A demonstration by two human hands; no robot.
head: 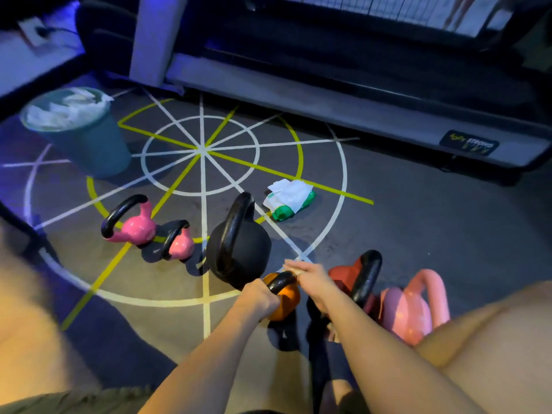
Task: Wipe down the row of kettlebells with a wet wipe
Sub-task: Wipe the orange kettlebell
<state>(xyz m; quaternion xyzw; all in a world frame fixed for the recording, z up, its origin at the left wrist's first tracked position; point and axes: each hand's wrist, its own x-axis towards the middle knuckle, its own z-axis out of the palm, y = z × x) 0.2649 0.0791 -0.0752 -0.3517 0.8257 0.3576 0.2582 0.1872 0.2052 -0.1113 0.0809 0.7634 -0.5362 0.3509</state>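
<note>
**Where Everything Sits**

6 stand left to right: pink vinyl kettlebell [133,230], smaller pink kettlebell [180,248], large black iron kettlebell [242,249], orange kettlebell [288,301], red kettlebell [340,274], salmon kettlebell [412,312]. Behind them lies a green-and-white wipes pack [288,200]; farther left, a teal plastic bin [89,144].

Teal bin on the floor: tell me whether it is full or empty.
Full. The teal bin holds crumpled white sheets heaped up to its rim. What lies underneath them cannot be seen.

six kettlebells [239,249], one wipes pack [288,200], one bin [89,144]
</note>
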